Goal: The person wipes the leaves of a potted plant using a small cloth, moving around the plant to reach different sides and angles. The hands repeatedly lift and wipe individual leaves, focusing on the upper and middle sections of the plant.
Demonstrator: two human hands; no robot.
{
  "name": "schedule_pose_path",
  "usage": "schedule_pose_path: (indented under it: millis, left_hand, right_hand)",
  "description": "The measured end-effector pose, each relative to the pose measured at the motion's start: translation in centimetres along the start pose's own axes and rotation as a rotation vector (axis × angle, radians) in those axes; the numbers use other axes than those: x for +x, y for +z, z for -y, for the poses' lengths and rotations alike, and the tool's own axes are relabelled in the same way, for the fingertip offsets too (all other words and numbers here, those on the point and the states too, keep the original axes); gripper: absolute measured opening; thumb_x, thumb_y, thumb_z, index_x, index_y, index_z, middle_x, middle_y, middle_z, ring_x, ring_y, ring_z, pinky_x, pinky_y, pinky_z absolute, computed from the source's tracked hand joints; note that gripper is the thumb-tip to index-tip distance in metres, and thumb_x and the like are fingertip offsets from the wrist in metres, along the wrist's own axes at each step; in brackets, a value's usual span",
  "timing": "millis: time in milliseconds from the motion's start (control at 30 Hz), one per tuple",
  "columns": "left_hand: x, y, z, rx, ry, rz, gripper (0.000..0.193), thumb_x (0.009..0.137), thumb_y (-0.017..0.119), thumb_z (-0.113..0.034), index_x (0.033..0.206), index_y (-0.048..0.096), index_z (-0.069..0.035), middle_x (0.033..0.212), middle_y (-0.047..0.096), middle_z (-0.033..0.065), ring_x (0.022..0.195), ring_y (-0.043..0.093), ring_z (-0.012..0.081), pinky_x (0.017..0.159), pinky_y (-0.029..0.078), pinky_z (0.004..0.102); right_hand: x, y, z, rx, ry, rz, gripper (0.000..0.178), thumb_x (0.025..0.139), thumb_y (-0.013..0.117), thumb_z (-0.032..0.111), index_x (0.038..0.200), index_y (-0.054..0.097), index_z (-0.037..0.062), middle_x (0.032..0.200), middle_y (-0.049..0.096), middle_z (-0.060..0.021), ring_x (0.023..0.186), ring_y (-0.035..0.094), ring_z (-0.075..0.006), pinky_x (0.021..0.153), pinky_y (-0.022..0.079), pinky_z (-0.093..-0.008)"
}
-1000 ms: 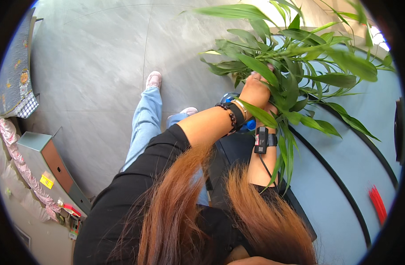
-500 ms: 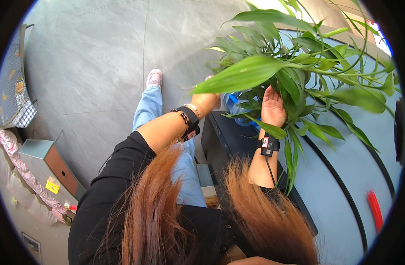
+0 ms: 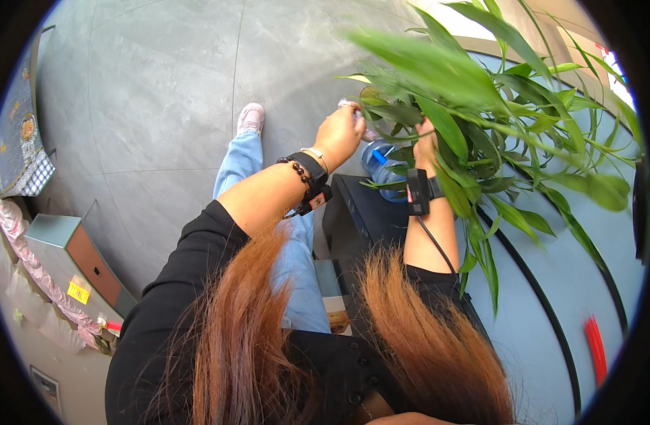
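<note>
- Left hand [image 3: 339, 136]: fingers curled round a crumpled pale cloth [image 3: 369, 134] — bits of it poke out past the fingertips, just beside the nearest leaves.
- Right hand [image 3: 425, 146]: in among the leaves, partly covered by them; how far it is open, and whether it grips a stem, I cannot tell.
- Plant [image 3: 481, 142]: leafy and green, spreading around the right hand and well out to its right; one big leaf blurs above both hands.
- Jug [image 3: 375, 167]: clear blue, between the hands and a little below — leaves partly cover it.
- Table [image 3: 530, 326]: blue, right of the right hand, under the plant's overhanging leaves.
</note>
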State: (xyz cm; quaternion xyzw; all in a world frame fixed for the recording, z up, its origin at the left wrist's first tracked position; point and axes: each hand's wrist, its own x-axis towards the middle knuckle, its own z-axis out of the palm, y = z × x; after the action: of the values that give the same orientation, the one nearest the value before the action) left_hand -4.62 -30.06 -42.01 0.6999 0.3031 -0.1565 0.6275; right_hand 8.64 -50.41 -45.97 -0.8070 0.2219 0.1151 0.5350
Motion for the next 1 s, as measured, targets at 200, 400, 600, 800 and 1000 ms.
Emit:
schedule_pose_path:
  millis: [200, 400, 600, 800, 1000]
  left_hand:
    - [-1.0, 1.3, -3.0, -0.046, 0.289, -0.257, 0.025, 0.089, 0.062, -0.022, 0.109, 0.060, -0.006, 0.091, 0.067, 0.0192, 0.088, 0.065, 0.0391, 0.078, 0.051, 0.0486]
    - [-1.1, 8.4, -5.2, 0.250, 0.859, -0.094, 0.022, 0.085, 0.059, -0.016, 0.106, 0.064, -0.009, 0.105, 0.065, 0.0107, 0.096, 0.063, 0.0297, 0.078, 0.050, 0.0421]
    - [1.4, 8.4, -0.2, 0.833, 0.508, 0.216, 0.023, 0.081, 0.063, -0.014, 0.103, 0.068, -0.007, 0.102, 0.069, 0.0120, 0.098, 0.066, 0.0285, 0.083, 0.053, 0.0408]
    - [0.1, 4.8, 1.7, 0.502, 0.469, -0.031, 0.028, 0.076, 0.064, -0.013, 0.102, 0.064, -0.004, 0.103, 0.067, 0.0156, 0.096, 0.064, 0.0338, 0.084, 0.052, 0.0438]
    - [-0.1, 9.9, -4.5, 0.389, 1.131, -0.094, 0.038, 0.080, 0.061, -0.012, 0.118, 0.063, -0.009, 0.121, 0.063, 0.0120, 0.118, 0.058, 0.0294, 0.098, 0.048, 0.0419]
  right_hand:
    - [-3.4, -4.5, 2.1, 0.138, -0.018, 0.073, 0.039, 0.101, 0.052, 0.041, 0.120, 0.057, 0.0067, 0.108, 0.059, -0.0064, 0.098, 0.061, -0.0197, 0.078, 0.055, -0.0330]
    - [-6.3, -4.9, 2.7, 0.278, 0.121, 0.236, 0.038, 0.104, 0.046, 0.038, 0.107, 0.062, 0.0030, 0.103, 0.066, -0.0083, 0.092, 0.062, -0.0186, 0.083, 0.051, -0.0314]
    - [-5.5, -10.9, 0.0, 0.400, 0.157, 0.052, 0.049, 0.105, 0.042, 0.042, 0.126, 0.050, -0.0007, 0.130, 0.054, -0.0196, 0.122, 0.055, -0.0320, 0.105, 0.048, -0.0488]
    - [-4.7, -13.7, -1.3, 0.364, 0.187, 0.266, 0.056, 0.104, 0.041, 0.049, 0.122, 0.055, -0.0023, 0.117, 0.063, -0.0170, 0.104, 0.063, -0.0267, 0.093, 0.052, -0.0371]
    - [-6.1, -10.8, -1.7, 0.178, -0.051, 0.148, 0.027, 0.103, 0.054, 0.024, 0.116, 0.061, 0.0021, 0.109, 0.063, -0.0062, 0.098, 0.059, -0.0175, 0.087, 0.051, -0.0329]
